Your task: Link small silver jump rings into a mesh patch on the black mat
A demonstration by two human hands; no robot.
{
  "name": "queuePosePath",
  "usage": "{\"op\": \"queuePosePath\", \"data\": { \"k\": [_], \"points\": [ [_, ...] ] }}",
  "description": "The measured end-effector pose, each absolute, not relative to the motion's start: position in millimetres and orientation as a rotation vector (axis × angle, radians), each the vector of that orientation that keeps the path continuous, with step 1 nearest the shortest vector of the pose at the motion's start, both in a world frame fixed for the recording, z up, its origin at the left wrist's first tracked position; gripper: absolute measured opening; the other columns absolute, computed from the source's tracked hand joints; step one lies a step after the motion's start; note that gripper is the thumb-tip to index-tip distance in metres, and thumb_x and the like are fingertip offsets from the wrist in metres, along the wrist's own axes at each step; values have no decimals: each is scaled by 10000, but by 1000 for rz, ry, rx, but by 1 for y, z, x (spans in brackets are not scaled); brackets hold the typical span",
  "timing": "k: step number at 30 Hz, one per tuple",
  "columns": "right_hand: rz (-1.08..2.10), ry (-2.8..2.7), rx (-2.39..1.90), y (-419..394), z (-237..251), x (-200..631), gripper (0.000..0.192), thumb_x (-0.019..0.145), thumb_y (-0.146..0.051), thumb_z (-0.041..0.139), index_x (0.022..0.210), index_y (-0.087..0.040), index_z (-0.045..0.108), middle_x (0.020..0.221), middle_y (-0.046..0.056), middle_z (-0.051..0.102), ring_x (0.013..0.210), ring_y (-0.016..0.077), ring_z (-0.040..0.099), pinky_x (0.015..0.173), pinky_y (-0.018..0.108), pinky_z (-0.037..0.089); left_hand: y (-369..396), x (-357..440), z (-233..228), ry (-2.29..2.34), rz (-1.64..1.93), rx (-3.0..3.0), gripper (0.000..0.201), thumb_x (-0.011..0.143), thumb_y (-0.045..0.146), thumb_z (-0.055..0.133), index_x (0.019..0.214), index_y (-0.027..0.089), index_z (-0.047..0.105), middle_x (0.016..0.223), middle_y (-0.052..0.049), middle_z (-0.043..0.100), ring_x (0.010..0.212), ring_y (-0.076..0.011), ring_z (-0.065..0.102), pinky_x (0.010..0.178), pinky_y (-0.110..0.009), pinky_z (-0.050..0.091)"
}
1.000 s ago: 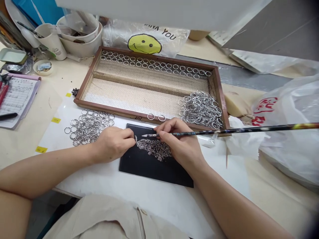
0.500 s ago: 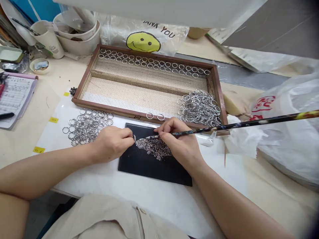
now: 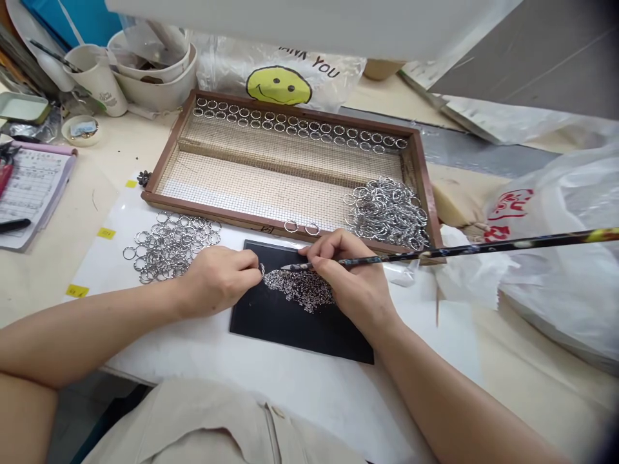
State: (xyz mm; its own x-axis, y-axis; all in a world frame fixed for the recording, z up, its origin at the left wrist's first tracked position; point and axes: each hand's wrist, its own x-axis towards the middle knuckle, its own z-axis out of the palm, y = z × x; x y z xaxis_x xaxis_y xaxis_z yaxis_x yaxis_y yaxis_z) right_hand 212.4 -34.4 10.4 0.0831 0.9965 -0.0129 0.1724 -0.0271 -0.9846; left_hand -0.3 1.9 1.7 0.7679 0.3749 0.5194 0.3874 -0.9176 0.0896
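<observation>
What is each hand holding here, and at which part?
The right hand grips a long dark patterned stick near its pointed tip. The left hand pinches something tiny at the black mat's edge; what exactly cannot be told.

Scene is brightly and evenly lit from above; colours read true. Shadows are soft and short, lying close under the left hand (image 3: pixel 217 280) and right hand (image 3: pixel 355 283) on the black mat (image 3: pixel 290 328). The pale counter (image 3: pixel 58 258) and white sheet (image 3: pixel 271 374) show no blown-out areas. Mild glare sits on the plastic bags (image 3: pixel 570 258) at right and glints on the metal rings (image 3: pixel 387 212). Centre is sharp. Straight edges bow towards the frame borders, and the right-hand corners darken. The near clothing at the bottom edge is slightly soft.
</observation>
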Motion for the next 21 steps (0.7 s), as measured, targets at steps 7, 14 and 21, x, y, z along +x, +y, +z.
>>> {"op": "queuePosePath", "data": {
  "k": [7,14,21],
  "points": [
    [1195,-1244,-1115,-39,11,209,153,787,-205,579,686,-237,469,654,-21,543,781,186,581,846,419,464,1,0,3,-623,-831,-2944,223,853,81,476,659,154,560,702,0,642,516,-84,517,446,-224,399],
    [1182,-1306,-1132,-41,12,207,160,814,-218,588,707,-240,471,699,-17,560,806,184,577,769,373,466,1,0,3,-609,-813,-2946,259,865,72,447,642,157,546,684,3,625,524,-80,509,453,-222,394],
    [1179,-1344,-1157,-42,11,207,173,821,-221,584,709,-237,452,716,-15,553,702,158,538,596,309,423,1,0,3,-598,-806,-2945,260,867,71,447,641,156,544,670,2,619,518,-84,497,455,-227,393]
  ]
}}
